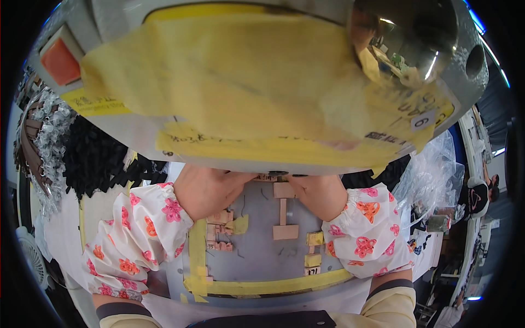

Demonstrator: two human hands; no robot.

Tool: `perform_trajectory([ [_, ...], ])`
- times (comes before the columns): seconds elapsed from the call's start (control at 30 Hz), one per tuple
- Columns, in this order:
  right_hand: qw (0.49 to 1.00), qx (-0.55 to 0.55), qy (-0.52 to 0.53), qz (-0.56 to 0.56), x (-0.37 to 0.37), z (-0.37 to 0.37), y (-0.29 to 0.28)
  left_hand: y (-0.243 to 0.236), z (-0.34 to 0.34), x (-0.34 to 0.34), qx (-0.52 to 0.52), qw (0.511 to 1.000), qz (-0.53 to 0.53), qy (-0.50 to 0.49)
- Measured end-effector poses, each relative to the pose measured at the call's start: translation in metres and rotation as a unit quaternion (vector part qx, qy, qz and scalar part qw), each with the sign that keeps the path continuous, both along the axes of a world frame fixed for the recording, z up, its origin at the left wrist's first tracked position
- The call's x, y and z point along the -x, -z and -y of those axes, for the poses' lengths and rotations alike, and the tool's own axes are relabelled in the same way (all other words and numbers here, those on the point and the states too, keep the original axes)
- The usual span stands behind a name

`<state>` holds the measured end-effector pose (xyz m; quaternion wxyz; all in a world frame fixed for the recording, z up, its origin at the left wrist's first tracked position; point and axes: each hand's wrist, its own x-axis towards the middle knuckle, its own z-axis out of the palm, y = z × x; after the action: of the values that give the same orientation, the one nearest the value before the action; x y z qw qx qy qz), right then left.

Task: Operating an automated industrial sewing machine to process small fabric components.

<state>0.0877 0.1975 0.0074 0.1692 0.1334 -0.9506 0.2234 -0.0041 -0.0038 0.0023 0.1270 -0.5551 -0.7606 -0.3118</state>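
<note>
My left hand and my right hand reach forward under the overhanging head of a grey machine covered in yellow tape. Both wear white sleeve covers with pink and orange flowers. The fingers of both hands are hidden beneath the machine head, so what they touch cannot be seen. Between the hands, on the grey work plate, lies a pinkish-brown T-shaped guide block. Small pinkish blocks sit just under my left wrist.
Yellow tape strips border the work plate. A heap of black material and silvery fabric lies at left. Clear plastic bags are at right, and another person sits far right. An orange button is on the machine.
</note>
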Motion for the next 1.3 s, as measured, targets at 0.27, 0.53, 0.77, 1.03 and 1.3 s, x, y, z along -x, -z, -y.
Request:
perform_trajectory([
  [0.27,1.000,0.020,0.002,0.010,0.002,0.001,-0.002,-0.002,0.001,-0.001,0.009,1.000,-0.005,0.000],
  [0.53,0.999,0.027,0.014,0.020,0.002,0.002,-0.005,-0.004,0.000,-0.001,0.006,1.000,-0.015,-0.002],
  [0.77,0.992,0.103,0.049,0.049,0.003,0.005,0.001,-0.007,-0.003,-0.003,0.005,1.000,-0.008,-0.005],
  [1.03,0.998,0.056,0.009,-0.017,0.002,0.004,0.005,-0.009,-0.003,-0.004,-0.002,1.000,-0.019,-0.010],
  [1.3,0.995,0.102,-0.005,-0.003,0.005,0.008,0.000,-0.015,-0.009,-0.006,0.048,0.992,0.113,-0.027],
])
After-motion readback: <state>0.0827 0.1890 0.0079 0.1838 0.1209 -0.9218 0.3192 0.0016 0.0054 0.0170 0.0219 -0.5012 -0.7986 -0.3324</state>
